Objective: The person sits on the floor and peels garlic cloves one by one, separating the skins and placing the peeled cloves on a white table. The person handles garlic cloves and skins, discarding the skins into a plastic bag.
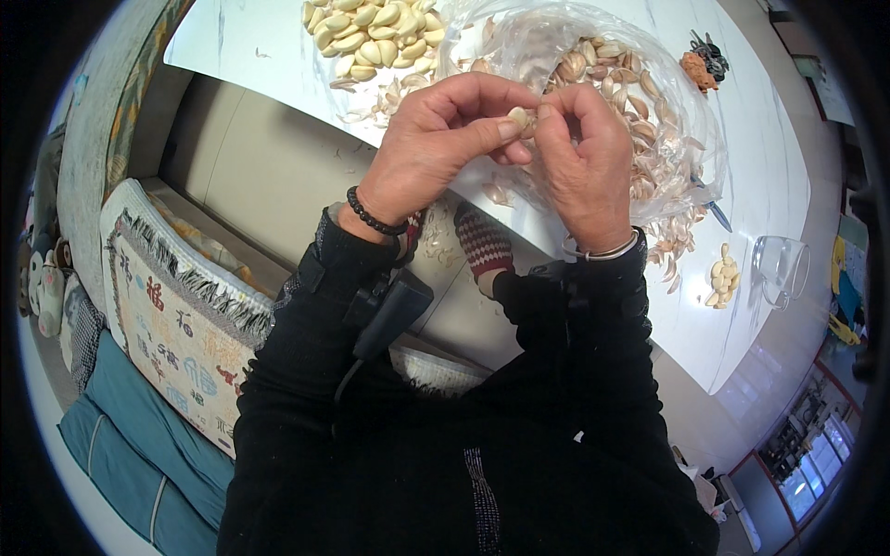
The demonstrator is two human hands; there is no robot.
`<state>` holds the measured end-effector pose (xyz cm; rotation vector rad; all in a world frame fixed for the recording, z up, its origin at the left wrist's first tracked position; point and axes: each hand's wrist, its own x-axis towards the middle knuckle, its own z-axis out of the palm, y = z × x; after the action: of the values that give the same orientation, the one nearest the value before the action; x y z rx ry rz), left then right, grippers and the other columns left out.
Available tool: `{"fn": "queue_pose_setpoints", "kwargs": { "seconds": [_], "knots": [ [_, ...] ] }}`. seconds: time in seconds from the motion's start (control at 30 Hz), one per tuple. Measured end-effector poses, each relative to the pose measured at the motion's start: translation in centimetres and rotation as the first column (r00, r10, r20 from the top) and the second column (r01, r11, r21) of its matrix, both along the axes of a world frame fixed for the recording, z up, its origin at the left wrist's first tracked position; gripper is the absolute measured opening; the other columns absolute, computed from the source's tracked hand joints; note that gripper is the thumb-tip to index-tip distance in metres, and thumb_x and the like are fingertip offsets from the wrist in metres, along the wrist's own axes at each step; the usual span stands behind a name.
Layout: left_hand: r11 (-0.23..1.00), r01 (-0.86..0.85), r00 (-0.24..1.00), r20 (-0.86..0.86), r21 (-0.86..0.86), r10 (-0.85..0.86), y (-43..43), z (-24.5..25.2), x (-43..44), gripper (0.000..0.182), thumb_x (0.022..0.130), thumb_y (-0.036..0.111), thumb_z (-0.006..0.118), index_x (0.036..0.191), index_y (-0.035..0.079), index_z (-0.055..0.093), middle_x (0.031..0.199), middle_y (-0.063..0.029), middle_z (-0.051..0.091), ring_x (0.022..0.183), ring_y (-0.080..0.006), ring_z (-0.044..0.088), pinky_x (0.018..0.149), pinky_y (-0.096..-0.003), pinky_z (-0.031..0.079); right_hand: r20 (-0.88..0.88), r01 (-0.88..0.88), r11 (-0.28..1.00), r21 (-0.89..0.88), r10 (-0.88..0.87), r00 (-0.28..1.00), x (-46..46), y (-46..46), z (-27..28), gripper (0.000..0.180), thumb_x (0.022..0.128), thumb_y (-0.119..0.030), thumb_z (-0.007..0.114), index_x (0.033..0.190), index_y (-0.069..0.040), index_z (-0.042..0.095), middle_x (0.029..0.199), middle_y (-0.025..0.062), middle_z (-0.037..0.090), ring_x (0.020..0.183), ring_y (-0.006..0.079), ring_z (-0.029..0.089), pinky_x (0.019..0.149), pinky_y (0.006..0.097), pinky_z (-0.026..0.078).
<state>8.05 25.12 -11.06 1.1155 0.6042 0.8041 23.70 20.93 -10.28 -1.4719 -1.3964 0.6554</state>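
Observation:
My left hand [445, 139] grips a partly peeled garlic clove [519, 117] between thumb and fingers. The thumb and forefinger of my right hand [587, 153] pinch skin at the clove's right side. Beneath and behind both hands lies a clear plastic bag [514, 42] with unpeeled garlic cloves [643, 128] and loose skins. A heap of peeled garlic cloves [379, 35] sits on the white table at the upper left, with papery skins [389, 97] just below it. A smaller pile of peeled cloves [724, 278] lies at the right.
The marble-patterned table [751, 174] has a glass mug [780, 267] near its right edge. A blue pen-like tool [719, 214] rests by the bag, and keys with an orange figurine [697, 69] lie beyond it. A fringed cover [188, 306] drapes the seat at left. Skins litter the floor.

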Motion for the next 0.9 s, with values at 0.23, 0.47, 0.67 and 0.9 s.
{"fn": "queue_pose_setpoints", "kwargs": {
  "seconds": [0.23,0.47,0.67,0.9],
  "knots": [
    [0.994,0.015,0.997,0.081,-0.105,-0.006,0.6,-0.5,-0.5,0.022,0.094,0.008,0.053,0.114,0.000,0.053,0.100,-0.0173,0.066,0.090,-0.0220,0.068,0.077,-0.0288,0.056,0.019,0.148,0.987,0.069,-0.149,0.989,1.1,0.3,-0.2,0.009,0.084,-0.008,0.058,0.079,-0.002,0.055,0.066,0.0056,0.052,0.056,0.0132,0.047,0.052,0.0275,0.040],
    [0.982,-0.007,0.989,0.141,-0.190,0.035,0.7,-0.8,-0.4,0.021,0.096,0.012,0.051,0.114,0.000,0.052,0.107,-0.0226,0.064,0.092,-0.0243,0.068,0.077,-0.0295,0.056,0.049,0.075,0.995,0.061,-0.078,0.996,0.8,0.0,0.2,0.009,0.082,-0.004,0.060,0.077,-0.001,0.054,0.067,0.0041,0.054,0.055,0.0106,0.047,0.052,0.0244,0.040],
    [0.980,0.001,0.993,0.115,-0.201,0.023,0.9,-0.6,-0.9,0.022,0.096,0.015,0.050,0.113,0.001,0.052,0.105,-0.0214,0.064,0.089,-0.0216,0.068,0.073,-0.0273,0.056,-0.099,0.038,0.999,0.020,-0.036,0.994,0.0,-0.3,0.7,0.010,0.087,-0.007,0.061,0.092,0.001,0.060,0.083,0.0027,0.061,0.078,0.0094,0.056,0.073,0.0228,0.045],
    [0.987,-0.117,0.992,0.026,-0.111,0.121,0.3,-0.9,-0.3,0.019,0.096,0.017,0.052,0.104,0.001,0.057,0.088,-0.0088,0.065,0.069,-0.0128,0.064,0.066,-0.0238,0.053,-0.034,-0.106,0.993,0.059,0.108,0.994,-1.1,-0.4,0.9,0.013,0.083,-0.006,0.064,0.093,0.002,0.061,0.078,0.0089,0.062,0.068,0.0110,0.060,0.062,0.0246,0.048]
  ]
}}
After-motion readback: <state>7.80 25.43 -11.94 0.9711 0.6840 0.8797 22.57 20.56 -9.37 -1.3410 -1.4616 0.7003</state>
